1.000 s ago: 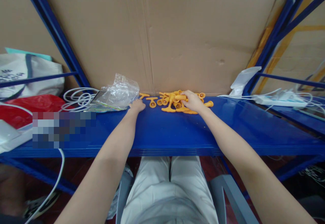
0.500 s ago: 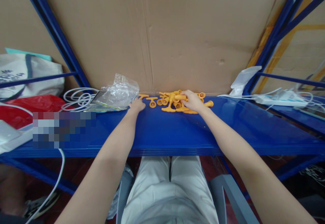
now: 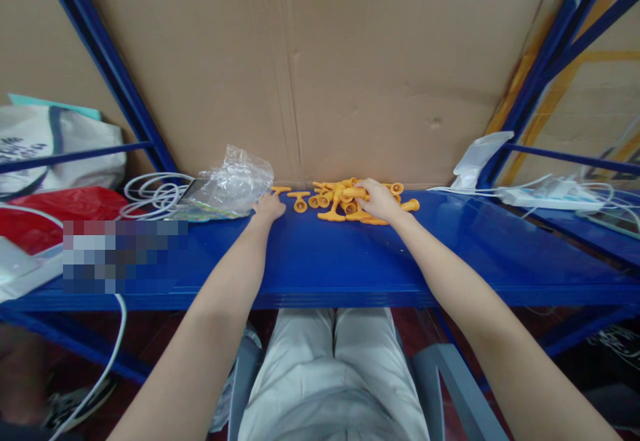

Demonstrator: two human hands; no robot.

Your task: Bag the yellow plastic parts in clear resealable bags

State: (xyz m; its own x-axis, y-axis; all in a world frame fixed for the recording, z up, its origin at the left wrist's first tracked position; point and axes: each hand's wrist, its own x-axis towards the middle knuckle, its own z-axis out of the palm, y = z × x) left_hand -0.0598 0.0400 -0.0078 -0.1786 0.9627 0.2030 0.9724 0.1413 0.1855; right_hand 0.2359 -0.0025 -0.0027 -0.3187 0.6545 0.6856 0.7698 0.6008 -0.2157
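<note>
Several yellow T-shaped plastic pieces with hollow round ends lie in a pile point(image 3: 334, 196) at the back of the blue shelf point(image 3: 330, 261). My right hand point(image 3: 379, 200) is over the pile's right side, its fingers closed about one yellow T-shaped piece point(image 3: 354, 192). To the left, my left hand point(image 3: 270, 207) rests on the shelf with fingers stretched forward. Just beyond its fingertips lies another yellow piece point(image 3: 281, 190); whether they touch it I cannot tell. A single yellow piece point(image 3: 299, 205) lies between that hand and the pile.
A clear plastic bag point(image 3: 235, 181) sits beside my left hand, with a coiled white cable point(image 3: 155, 194) further left. A red bag point(image 3: 75, 204) lies at far left. Cardboard point(image 3: 375, 81) closes off the back. A white power strip point(image 3: 555, 194) is at right, between blue posts.
Both hands and the yellow pieces stay practically where they were. The whole view has shifted very slightly.
</note>
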